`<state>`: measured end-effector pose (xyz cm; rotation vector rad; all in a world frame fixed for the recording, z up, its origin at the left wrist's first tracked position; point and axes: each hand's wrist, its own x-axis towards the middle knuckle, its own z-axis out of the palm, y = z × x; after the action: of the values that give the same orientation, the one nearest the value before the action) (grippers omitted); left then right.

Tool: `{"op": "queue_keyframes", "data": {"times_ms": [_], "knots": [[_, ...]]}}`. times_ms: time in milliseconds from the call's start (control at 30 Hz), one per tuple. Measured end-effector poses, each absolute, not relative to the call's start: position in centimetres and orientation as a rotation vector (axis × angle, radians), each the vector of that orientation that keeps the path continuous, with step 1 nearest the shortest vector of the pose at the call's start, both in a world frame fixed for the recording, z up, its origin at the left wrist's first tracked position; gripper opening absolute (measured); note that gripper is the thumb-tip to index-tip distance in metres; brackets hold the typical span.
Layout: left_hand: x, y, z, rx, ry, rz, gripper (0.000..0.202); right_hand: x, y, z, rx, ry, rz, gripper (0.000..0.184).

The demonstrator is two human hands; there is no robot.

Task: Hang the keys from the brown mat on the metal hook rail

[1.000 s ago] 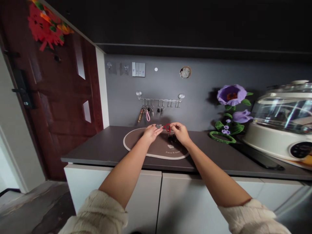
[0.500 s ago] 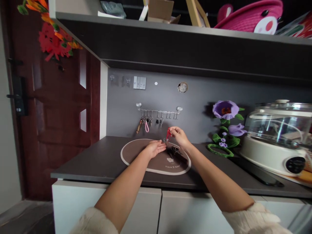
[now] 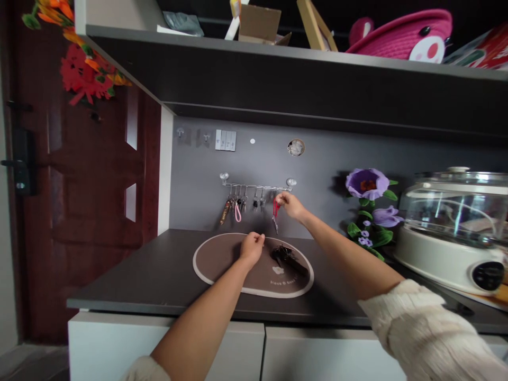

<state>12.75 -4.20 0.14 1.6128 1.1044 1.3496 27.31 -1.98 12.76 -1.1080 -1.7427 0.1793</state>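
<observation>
I have one dark countertop with one oval placemat near its front edge, and one chrome rail on the wall above, holding about five hanging key sets. My right hand reaches up, pinched on one red key strap just below the rail. My left hand, loosely curled and empty, sits over the placemat, near one dark bunch of keys.
</observation>
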Motion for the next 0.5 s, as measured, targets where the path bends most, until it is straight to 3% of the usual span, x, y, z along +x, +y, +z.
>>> {"op": "queue_keyframes", "data": {"times_ms": [500], "knots": [[12.8,-3.8,-0.3,1.665,1.198,1.299,0.028,27.3,2.3,14.8,-1.566,-1.657,-0.493,0.015]]}}
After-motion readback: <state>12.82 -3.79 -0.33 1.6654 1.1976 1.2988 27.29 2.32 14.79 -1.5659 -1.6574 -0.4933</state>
